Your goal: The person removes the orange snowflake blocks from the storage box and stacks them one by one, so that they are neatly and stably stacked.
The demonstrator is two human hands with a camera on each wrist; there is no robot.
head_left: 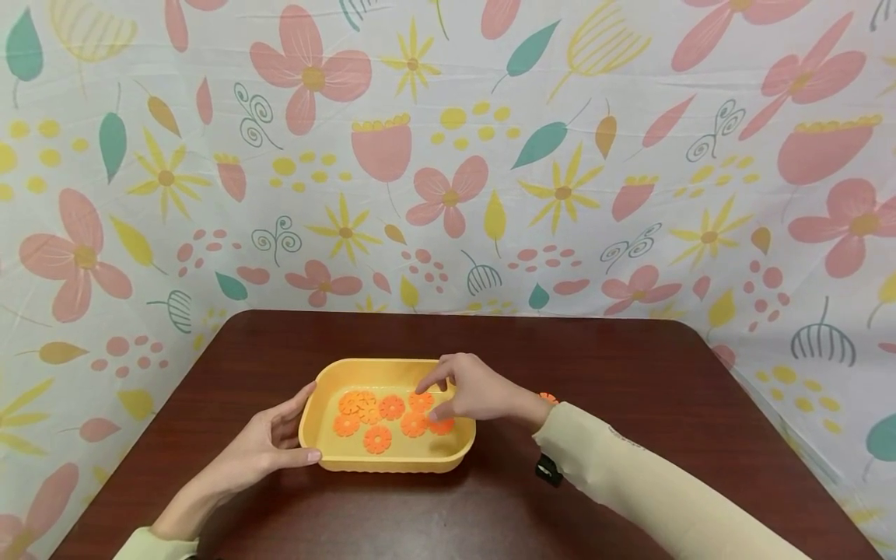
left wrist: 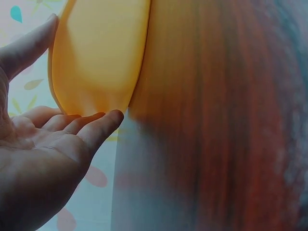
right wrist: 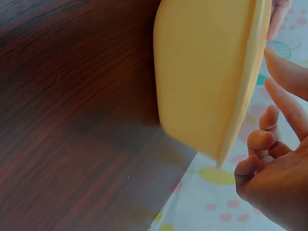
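A yellow basin (head_left: pixel 392 464) sits on the dark table, with several orange flower-shaped slices (head_left: pixel 378 439) lying flat on its bottom. My left hand (head_left: pixel 260 445) holds the basin's left end, thumb at the front corner and fingers toward the back; the left wrist view shows the fingertips against the basin's wall (left wrist: pixel 101 53). Over the right part of the basin is my right hand (head_left: pixel 479 389). Its thumb and index finger are spread apart above the slices, with nothing seen between them. In the right wrist view the other fingers (right wrist: pixel 261 139) are curled beside the basin's rim.
Another orange slice (head_left: pixel 548 397) lies on the table, partly hidden behind the right wrist. The brown wooden table (head_left: pixel 595 350) reaches back to a white cloth (head_left: pixel 448 78) with flower prints. A small black device (head_left: pixel 548 470) is at the right sleeve.
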